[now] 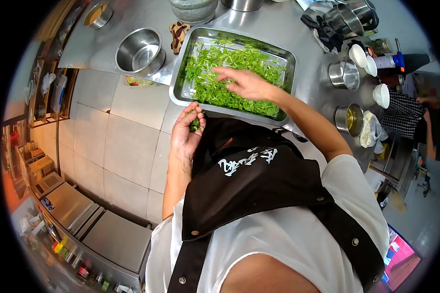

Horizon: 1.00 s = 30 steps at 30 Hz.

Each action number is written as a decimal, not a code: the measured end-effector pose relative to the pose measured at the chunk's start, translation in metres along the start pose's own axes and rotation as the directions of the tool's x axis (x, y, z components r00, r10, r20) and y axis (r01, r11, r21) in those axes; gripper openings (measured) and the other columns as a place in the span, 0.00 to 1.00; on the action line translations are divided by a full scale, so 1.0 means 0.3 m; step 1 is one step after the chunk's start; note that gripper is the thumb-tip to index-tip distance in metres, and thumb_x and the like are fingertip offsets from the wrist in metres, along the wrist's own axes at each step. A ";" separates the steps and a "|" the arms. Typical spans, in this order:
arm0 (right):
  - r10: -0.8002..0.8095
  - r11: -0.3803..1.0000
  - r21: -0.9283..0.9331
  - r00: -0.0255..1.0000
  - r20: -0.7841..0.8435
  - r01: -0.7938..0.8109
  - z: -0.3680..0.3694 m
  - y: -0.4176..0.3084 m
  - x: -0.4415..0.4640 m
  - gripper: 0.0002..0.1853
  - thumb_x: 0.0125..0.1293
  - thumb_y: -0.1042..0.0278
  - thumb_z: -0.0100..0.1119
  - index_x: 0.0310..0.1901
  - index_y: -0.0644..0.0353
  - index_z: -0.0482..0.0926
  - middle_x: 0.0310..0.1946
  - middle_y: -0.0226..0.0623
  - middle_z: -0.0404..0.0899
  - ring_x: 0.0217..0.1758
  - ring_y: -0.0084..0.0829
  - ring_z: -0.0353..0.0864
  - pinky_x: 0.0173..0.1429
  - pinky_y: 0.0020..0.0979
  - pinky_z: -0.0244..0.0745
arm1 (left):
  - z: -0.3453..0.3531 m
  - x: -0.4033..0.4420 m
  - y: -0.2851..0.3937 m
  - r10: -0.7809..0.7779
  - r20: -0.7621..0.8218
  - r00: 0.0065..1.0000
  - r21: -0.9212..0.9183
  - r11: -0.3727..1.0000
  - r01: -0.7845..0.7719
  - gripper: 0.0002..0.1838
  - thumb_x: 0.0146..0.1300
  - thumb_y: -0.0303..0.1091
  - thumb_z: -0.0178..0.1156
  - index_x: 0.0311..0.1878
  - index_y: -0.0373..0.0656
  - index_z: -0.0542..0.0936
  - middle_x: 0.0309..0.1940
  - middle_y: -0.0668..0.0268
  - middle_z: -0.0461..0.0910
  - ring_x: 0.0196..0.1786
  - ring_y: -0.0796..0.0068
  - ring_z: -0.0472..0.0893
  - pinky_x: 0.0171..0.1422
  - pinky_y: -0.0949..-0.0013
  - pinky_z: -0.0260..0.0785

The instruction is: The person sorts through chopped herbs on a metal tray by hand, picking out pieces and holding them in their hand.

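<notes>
A rectangular metal tray (174,93) on the steel counter holds a spread of chopped green herbs (230,58). Over the herbs reaches my right hand (247,84), its fingers apart and slightly blurred, with nothing seen in them. My left hand (187,128) is at the tray's near left corner, palm up, its fingers curled round a small bunch of greens (195,125). A black apron (259,190) lies just below the tray.
Left of the tray stand a steel pot (141,51) and a patterned cloth (179,36); a stone mortar (194,10) is behind. Steel pots (349,119) and white bowls (381,95) line the right side. A person's arm (429,127) shows far right.
</notes>
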State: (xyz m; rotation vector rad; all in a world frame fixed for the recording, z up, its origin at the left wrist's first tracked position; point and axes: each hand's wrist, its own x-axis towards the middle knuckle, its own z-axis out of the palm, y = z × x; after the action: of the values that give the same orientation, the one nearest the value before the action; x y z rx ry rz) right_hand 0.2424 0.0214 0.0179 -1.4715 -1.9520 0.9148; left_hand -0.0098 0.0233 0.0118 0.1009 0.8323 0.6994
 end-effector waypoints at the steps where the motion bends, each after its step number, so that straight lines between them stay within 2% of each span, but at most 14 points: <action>1: -0.051 0.999 -0.012 0.999 0.000 0.051 0.020 -0.018 -0.006 0.25 0.66 0.67 0.49 0.65 0.45 0.63 0.39 0.37 0.82 0.40 0.36 0.82 0.46 0.36 0.76 | 0.007 -0.001 0.001 -0.001 0.001 1.000 0.007 1.000 0.001 0.12 0.61 0.19 0.53 0.48 0.37 0.75 0.36 0.64 0.78 0.34 0.76 0.76 0.41 0.75 0.73; 2: -0.103 0.994 -0.023 0.995 0.002 0.103 0.031 -0.027 -0.007 0.23 0.66 0.64 0.49 0.64 0.45 0.64 0.36 0.36 0.83 0.38 0.37 0.82 0.44 0.37 0.76 | 0.014 -0.002 0.003 0.002 0.002 1.000 0.009 1.000 -0.002 0.12 0.61 0.19 0.53 0.48 0.37 0.75 0.36 0.64 0.78 0.34 0.76 0.76 0.41 0.75 0.73; 3: 0.066 0.997 -0.057 0.985 0.159 -0.057 0.009 -0.028 -0.013 0.20 0.66 0.62 0.48 0.61 0.43 0.68 0.32 0.37 0.83 0.35 0.37 0.82 0.42 0.38 0.76 | 0.019 -0.003 0.006 0.007 0.001 1.000 0.009 1.000 -0.007 0.12 0.61 0.19 0.53 0.48 0.37 0.75 0.36 0.64 0.78 0.34 0.76 0.76 0.41 0.75 0.73; 6: 0.279 0.953 -0.154 0.953 0.120 -0.260 -0.055 -0.022 -0.043 0.17 0.65 0.60 0.48 0.56 0.44 0.73 0.26 0.37 0.81 0.31 0.38 0.81 0.40 0.38 0.76 | 0.006 0.006 0.006 0.014 0.000 1.000 -0.004 1.000 -0.014 0.12 0.61 0.19 0.53 0.47 0.36 0.75 0.36 0.64 0.78 0.34 0.76 0.76 0.41 0.75 0.73; 7: 0.323 0.928 -0.203 0.946 0.019 -0.313 -0.074 -0.019 -0.045 0.12 0.64 0.61 0.51 0.47 0.45 0.78 0.27 0.36 0.80 0.33 0.38 0.81 0.40 0.39 0.76 | 0.002 0.010 0.002 0.012 0.004 1.000 -0.008 1.000 -0.012 0.12 0.61 0.19 0.53 0.47 0.36 0.75 0.36 0.63 0.78 0.34 0.76 0.76 0.41 0.75 0.73; 10: 0.072 0.951 -0.286 0.984 -0.163 -0.117 -0.081 0.005 -0.036 0.08 0.62 0.63 0.53 0.38 0.48 0.81 0.29 0.35 0.79 0.35 0.37 0.80 0.39 0.38 0.75 | 0.004 0.011 -0.004 0.008 0.001 1.000 -0.025 1.000 -0.008 0.11 0.61 0.19 0.54 0.47 0.36 0.74 0.36 0.63 0.78 0.34 0.76 0.77 0.41 0.75 0.73; 11: 0.067 0.945 -0.307 0.986 -0.152 -0.112 -0.062 0.002 -0.024 0.06 0.60 0.66 0.54 0.33 0.50 0.82 0.33 0.33 0.79 0.40 0.36 0.79 0.43 0.38 0.74 | 0.005 0.011 -0.004 0.008 0.002 1.000 -0.024 1.000 -0.008 0.11 0.61 0.19 0.54 0.47 0.36 0.74 0.36 0.63 0.78 0.34 0.76 0.77 0.41 0.75 0.73; 14: -0.081 0.885 -0.464 0.989 -0.120 0.016 0.013 0.020 0.011 0.06 0.58 0.68 0.55 0.33 0.52 0.82 0.33 0.32 0.78 0.42 0.35 0.77 0.47 0.37 0.72 | 0.008 0.009 0.000 0.008 0.008 1.000 -0.014 1.000 -0.008 0.11 0.61 0.19 0.53 0.47 0.36 0.74 0.36 0.63 0.78 0.34 0.76 0.77 0.41 0.75 0.73; 15: -0.079 0.883 -0.468 0.991 -0.107 0.019 0.025 0.017 0.017 0.04 0.55 0.69 0.56 0.31 0.54 0.81 0.33 0.31 0.78 0.44 0.34 0.75 0.50 0.37 0.70 | 0.012 0.005 0.003 0.008 0.011 1.000 -0.008 1.000 -0.008 0.12 0.61 0.19 0.53 0.48 0.36 0.74 0.36 0.63 0.78 0.34 0.76 0.77 0.41 0.75 0.73; 21: -0.145 0.752 -0.650 0.989 0.002 0.112 0.046 0.015 0.034 0.03 0.52 0.70 0.56 0.28 0.56 0.79 0.31 0.32 0.77 0.42 0.34 0.76 0.47 0.36 0.70 | 0.008 0.006 -0.005 0.010 0.016 1.000 -0.014 1.000 -0.010 0.12 0.61 0.18 0.53 0.48 0.36 0.74 0.37 0.64 0.78 0.35 0.76 0.77 0.41 0.75 0.73; 27: -0.177 0.644 -0.755 0.984 0.009 0.122 0.070 0.007 0.045 0.04 0.52 0.71 0.54 0.28 0.57 0.78 0.32 0.33 0.77 0.42 0.34 0.76 0.47 0.35 0.69 | 0.015 0.000 -0.008 0.005 0.022 1.000 -0.010 1.000 -0.004 0.12 0.61 0.19 0.53 0.48 0.36 0.74 0.36 0.64 0.77 0.35 0.76 0.76 0.41 0.75 0.73; 30: -0.122 0.688 -0.723 0.992 -0.028 0.064 0.061 0.004 0.050 0.04 0.52 0.71 0.55 0.29 0.57 0.79 0.32 0.35 0.78 0.41 0.35 0.78 0.45 0.37 0.71 | 0.022 -0.005 -0.007 0.002 0.019 1.000 -0.007 1.000 -0.002 0.12 0.61 0.19 0.54 0.49 0.36 0.74 0.36 0.64 0.78 0.35 0.76 0.77 0.41 0.75 0.73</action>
State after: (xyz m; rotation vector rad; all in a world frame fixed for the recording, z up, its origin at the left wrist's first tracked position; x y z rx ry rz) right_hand 0.2255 0.0322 0.0057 -1.7376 -2.4424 -0.0165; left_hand -0.0046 0.0219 0.0165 0.1023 0.8113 0.7025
